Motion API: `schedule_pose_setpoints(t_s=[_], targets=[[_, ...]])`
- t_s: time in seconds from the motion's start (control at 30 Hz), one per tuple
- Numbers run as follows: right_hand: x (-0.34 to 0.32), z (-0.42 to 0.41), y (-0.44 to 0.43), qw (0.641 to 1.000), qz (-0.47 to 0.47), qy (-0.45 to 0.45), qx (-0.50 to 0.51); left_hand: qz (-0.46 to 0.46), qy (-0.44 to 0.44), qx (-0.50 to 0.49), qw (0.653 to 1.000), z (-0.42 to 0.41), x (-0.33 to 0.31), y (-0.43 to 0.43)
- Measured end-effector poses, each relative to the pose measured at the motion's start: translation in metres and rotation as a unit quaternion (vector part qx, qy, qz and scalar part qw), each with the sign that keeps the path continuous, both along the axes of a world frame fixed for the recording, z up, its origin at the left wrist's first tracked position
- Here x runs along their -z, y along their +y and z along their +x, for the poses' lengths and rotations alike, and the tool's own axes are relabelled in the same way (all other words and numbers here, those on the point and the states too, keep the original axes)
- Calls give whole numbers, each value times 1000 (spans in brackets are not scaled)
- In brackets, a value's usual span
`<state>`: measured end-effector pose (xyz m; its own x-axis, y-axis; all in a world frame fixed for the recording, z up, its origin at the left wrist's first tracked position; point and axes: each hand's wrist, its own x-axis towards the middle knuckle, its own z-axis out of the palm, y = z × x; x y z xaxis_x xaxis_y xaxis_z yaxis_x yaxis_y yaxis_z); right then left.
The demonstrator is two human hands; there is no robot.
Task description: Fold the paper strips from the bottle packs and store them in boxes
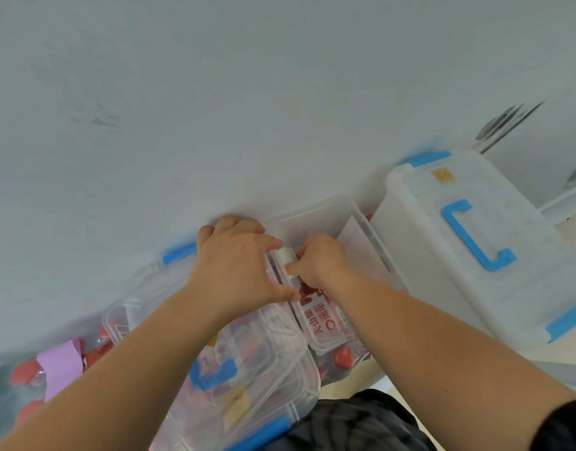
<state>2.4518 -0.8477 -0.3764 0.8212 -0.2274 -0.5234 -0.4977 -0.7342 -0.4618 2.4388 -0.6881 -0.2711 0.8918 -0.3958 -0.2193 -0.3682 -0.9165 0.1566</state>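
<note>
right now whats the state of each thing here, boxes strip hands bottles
middle clear box, lid off, printed strips lying inside
left clear box, lid on
white box, lid on
folded paper strip, folded small, held at the open box's rim
right hand, pinching the strip
left hand, fingers spread, index and thumb tips touching the strip
bottles, red caps on

Clear boxes (371, 222) with blue latches (179, 252), red bottle caps (343, 357), perhaps pink paper (60, 362)
</note>
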Motion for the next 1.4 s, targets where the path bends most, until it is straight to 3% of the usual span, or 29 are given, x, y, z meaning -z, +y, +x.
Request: schedule_pose_setpoints(t_s=[0.17,0.37,0.63,1.0,1.4], targets=[[-2,0,0,1000,4,-1,-7,4,-1,-2,1000,1,0,0],[1,-4,-9,979,172,14,106,0,-5,-2,1000,2,1,0],[-1,1,0,1000,13,-22,9,1,-6,5,1000,2,2,1],[-5,0,-9,998,63,8,5,2,-12,10,1000,3,4,1],[-18,0,-8,999,34,35,14,12,-11,20,1000,0,0,2]])
